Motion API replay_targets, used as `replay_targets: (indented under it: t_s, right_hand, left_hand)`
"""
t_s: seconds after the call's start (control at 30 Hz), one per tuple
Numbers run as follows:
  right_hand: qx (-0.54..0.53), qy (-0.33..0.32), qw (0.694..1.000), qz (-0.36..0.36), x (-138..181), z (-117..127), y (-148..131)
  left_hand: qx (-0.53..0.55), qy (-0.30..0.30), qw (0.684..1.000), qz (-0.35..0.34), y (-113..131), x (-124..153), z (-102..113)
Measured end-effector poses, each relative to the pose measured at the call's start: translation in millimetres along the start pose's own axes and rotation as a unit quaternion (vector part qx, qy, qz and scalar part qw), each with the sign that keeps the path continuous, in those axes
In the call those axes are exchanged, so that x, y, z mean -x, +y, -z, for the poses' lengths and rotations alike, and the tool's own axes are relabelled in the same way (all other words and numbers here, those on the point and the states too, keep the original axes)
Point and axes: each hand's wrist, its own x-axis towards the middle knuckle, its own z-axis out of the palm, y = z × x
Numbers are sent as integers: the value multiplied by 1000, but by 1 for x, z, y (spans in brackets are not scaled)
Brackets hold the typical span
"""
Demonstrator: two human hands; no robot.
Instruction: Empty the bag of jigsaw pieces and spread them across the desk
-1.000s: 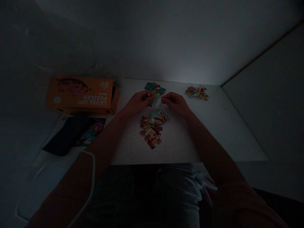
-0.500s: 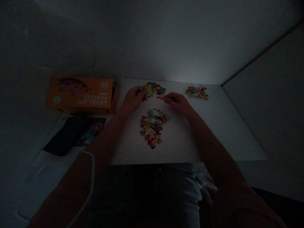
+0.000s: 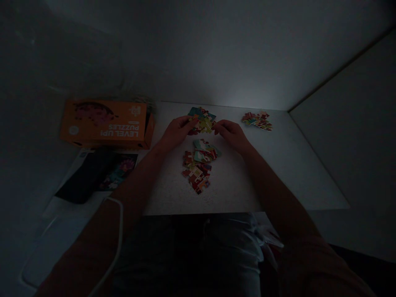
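Observation:
My left hand [image 3: 177, 131] is closed on several yellow-green puzzle pieces [image 3: 204, 123], thumb on top. At their right edge my right hand [image 3: 231, 133] pinches, fingertips together, on what looks like a small reddish puzzle piece, mostly covered by the fingers. Behind the held pieces, teal puzzle pieces [image 3: 196, 111] lie near the back edge of the white table [image 3: 235, 185]. Closer to me is a loose pile of green and white puzzle pieces [image 3: 202, 156], and below it red and brown puzzle pieces [image 3: 195, 177]. The dim light blurs fine detail.
An orange puzzle box [image 3: 105, 123] rests at the left. In front of it, a dark pouch [image 3: 88, 177] partly covers a picture sheet [image 3: 122, 169]. Another puzzle pile [image 3: 258, 121] lies at the back right. A white cable [image 3: 120, 222] crosses by my left forearm. Walls rise behind and right.
My left hand has shifted slightly right with the yellow-green pieces. The right hand's fingertips, which held a pinkish piece apart from them, are now at the right edge of those pieces.

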Motion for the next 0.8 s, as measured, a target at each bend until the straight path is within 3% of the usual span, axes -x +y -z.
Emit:
replay_targets:
  t_s: [0.2, 0.43, 0.53, 0.63, 0.7, 0.77, 0.8]
  right_hand:
    - [5, 21, 999, -26, 1, 5, -2]
    - [28, 43, 999, -19, -2, 10, 1]
    - [55, 113, 992, -25, -8, 28, 12]
    - [122, 250, 959, -61, -9, 57, 28]
    - [212, 334, 910, -121, -4, 76, 38]
    - [292, 385, 857, -179, 2, 88, 43]
    - [316, 389, 845, -187, 5, 90, 43]
  left_hand:
    - [0, 93, 996, 5, -4, -5, 5]
    - [-4, 108, 994, 8, -2, -5, 4]
    - [-28, 106, 994, 1, -4, -5, 5]
    - [-40, 98, 994, -12, -6, -6, 7]
    - [-51, 94, 994, -18, -4, -5, 7]
    - [-69, 92, 993, -20, 0, -3, 6]
    - [-77, 91, 993, -20, 3, -2, 6]
